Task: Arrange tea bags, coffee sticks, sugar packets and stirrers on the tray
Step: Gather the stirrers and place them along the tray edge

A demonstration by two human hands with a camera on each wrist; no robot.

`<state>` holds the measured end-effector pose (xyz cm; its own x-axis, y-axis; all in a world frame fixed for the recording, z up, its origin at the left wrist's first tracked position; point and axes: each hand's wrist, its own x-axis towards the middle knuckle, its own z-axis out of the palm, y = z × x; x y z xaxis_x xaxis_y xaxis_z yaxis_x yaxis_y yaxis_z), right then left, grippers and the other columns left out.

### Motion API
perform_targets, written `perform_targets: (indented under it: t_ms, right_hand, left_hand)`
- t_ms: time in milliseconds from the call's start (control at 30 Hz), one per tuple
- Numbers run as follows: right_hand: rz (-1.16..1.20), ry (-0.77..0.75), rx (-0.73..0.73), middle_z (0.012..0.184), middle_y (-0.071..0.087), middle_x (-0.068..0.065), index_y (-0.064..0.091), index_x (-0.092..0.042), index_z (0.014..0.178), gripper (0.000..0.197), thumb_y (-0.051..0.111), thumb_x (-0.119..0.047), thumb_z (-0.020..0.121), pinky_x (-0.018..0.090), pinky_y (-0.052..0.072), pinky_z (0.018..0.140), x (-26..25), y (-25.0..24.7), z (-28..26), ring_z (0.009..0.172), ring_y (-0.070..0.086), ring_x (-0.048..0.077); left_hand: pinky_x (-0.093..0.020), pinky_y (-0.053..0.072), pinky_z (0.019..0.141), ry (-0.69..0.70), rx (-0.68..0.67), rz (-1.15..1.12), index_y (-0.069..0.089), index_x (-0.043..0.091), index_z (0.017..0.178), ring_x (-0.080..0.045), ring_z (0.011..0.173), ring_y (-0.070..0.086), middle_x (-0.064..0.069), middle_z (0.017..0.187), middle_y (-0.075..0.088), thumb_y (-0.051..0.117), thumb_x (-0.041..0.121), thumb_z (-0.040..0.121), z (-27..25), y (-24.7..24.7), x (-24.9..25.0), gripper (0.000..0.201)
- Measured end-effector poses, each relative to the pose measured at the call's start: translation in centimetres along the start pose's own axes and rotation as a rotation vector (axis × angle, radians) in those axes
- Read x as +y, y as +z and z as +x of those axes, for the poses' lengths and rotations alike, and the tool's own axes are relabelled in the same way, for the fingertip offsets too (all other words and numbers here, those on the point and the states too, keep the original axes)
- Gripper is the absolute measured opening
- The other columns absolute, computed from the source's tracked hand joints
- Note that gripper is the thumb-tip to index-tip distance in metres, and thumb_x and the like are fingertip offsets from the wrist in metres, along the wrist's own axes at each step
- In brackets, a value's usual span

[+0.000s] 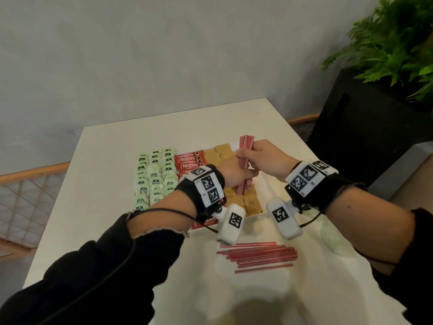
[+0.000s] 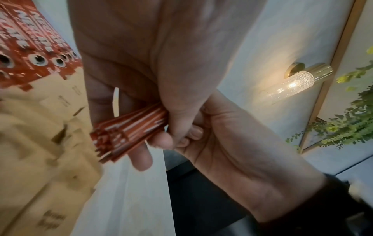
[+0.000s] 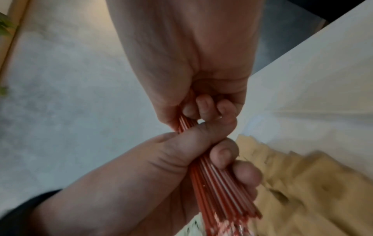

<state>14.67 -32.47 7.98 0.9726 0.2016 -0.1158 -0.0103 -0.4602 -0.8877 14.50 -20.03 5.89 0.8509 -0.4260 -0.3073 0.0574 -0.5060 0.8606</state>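
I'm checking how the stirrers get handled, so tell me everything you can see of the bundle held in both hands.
The bundle of stirrers is a sheaf of thin red sticks with white stripes, plastic by the look. It stands nearly upright, slightly tilted, above the brown sugar packets. The right hand grips its upper part, the left hand just below. The ends fan out unevenly.

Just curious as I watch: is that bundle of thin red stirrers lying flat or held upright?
Upright: the bundle of thin red stirrers stands nearly vertical above the tray, gripped by left hand and right hand.
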Motion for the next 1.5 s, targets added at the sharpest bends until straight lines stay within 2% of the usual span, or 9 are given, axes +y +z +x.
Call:
perform_targets:
  t_ms: [67, 333, 467, 567, 700, 867, 1033, 1200, 1500]
  right_hand:
    - [-0.053, -0.003, 0.014, 0.053, 0.046, 0.003, 0.050, -0.009, 0.060, 0.037, 0.057, -0.019, 0.095, 0.023, 0.034, 0.049, 0.0, -1.0, 2.1, 0.047, 0.039, 0.012]
    - [-0.400, 0.129, 0.086, 0.058, 0.045, 0.004, 0.048, -0.010, 0.065, 0.039, 0.052, -0.030, 0.097, 0.030, 0.034, 0.053, 3.4, -3.8, 9.7, 0.052, 0.043, 0.019]
    - [-0.524, 0.194, 0.016, 0.059, 0.045, 0.003, 0.045, -0.012, 0.063, 0.040, 0.051, -0.030, 0.098, 0.029, 0.031, 0.050, 5.6, -2.7, 11.6, 0.053, 0.043, 0.016]
    - [-0.587, 0.220, -0.040, 0.058, 0.045, 0.002, 0.045, -0.013, 0.061, 0.040, 0.054, -0.029, 0.096, 0.027, 0.030, 0.048, 6.4, -1.6, 12.6, 0.052, 0.043, 0.015]
    - [-0.612, 0.239, -0.046, 0.060, 0.048, 0.002, 0.047, -0.014, 0.061, 0.040, 0.055, -0.033, 0.095, 0.026, 0.031, 0.049, 7.7, -0.6, 13.8, 0.053, 0.045, 0.014]
    - [-0.554, 0.259, -0.031, 0.058, 0.050, 0.002, 0.053, -0.011, 0.059, 0.043, 0.058, -0.037, 0.093, 0.027, 0.032, 0.052, 8.7, -0.8, 13.8, 0.055, 0.047, 0.015]
    - [-0.478, 0.156, 0.083, 0.113, 0.064, 0.000, 0.069, -0.019, 0.105, 0.019, 0.070, -0.025, 0.087, 0.025, 0.041, 0.082, 8.7, -1.7, 12.4, 0.098, 0.058, 0.018]
    - [-0.456, 0.188, 0.022, 0.118, 0.066, 0.006, 0.066, -0.024, 0.120, 0.040, 0.072, -0.009, 0.083, 0.025, 0.045, 0.079, 8.4, -2.1, 10.6, 0.085, 0.056, 0.015]
    - [-0.778, 0.247, -0.305, 0.143, 0.046, 0.008, 0.021, -0.022, 0.154, 0.107, 0.086, -0.025, 0.069, 0.030, 0.035, 0.104, 6.5, -2.5, 7.0, 0.130, 0.043, 0.024]
  left_hand:
    - [-0.025, 0.057, 0.057, 0.008, 0.045, -0.030, 0.054, 0.009, 0.095, -0.012, 0.057, 0.065, -0.005, 0.069, 0.061, 0.059, 0.010, 0.095, 1.6, -0.6, 0.7, 0.005]
    - [-0.027, 0.043, 0.081, -0.038, 0.195, 0.349, 0.051, 0.016, 0.128, -0.017, 0.107, 0.056, 0.000, 0.126, 0.059, 0.074, 0.034, 0.084, 7.4, -4.7, 0.4, 0.053]
    - [-0.042, 0.040, 0.105, -0.097, 0.198, 0.617, 0.044, 0.022, 0.138, -0.023, 0.124, 0.050, 0.000, 0.140, 0.050, 0.072, 0.044, 0.082, 9.4, -5.0, -1.4, 0.065]
    - [-0.055, 0.013, 0.118, -0.119, 0.103, 0.833, 0.045, 0.029, 0.141, -0.025, 0.140, 0.034, 0.002, 0.149, 0.042, 0.065, 0.053, 0.083, 10.1, -4.5, -2.3, 0.065]
    - [-0.069, -0.015, 0.110, -0.137, -0.035, 1.028, 0.051, 0.039, 0.137, -0.029, 0.151, 0.001, 0.002, 0.161, 0.022, 0.051, 0.059, 0.090, 10.5, -3.7, -2.7, 0.051]
    - [-0.070, -0.022, 0.104, -0.149, -0.072, 1.063, 0.061, 0.038, 0.128, -0.031, 0.150, -0.006, -0.001, 0.163, 0.017, 0.052, 0.054, 0.092, 10.9, -3.1, -2.7, 0.041]
    - [-0.070, -0.023, 0.104, -0.155, -0.084, 1.051, 0.066, 0.035, 0.121, -0.030, 0.151, -0.005, 0.001, 0.162, 0.019, 0.055, 0.053, 0.090, 11.0, -2.7, -2.9, 0.037]
    - [-0.068, -0.023, 0.104, -0.144, -0.034, 1.071, 0.047, 0.029, 0.142, -0.026, 0.151, 0.001, -0.001, 0.159, 0.028, 0.056, 0.057, 0.088, 10.7, -2.4, -2.8, 0.062]
    - [-0.071, -0.019, 0.106, -0.189, -0.058, 1.152, 0.029, 0.016, 0.150, -0.033, 0.150, 0.005, -0.009, 0.158, 0.027, 0.062, 0.079, 0.067, 10.9, -0.5, -2.3, 0.110]
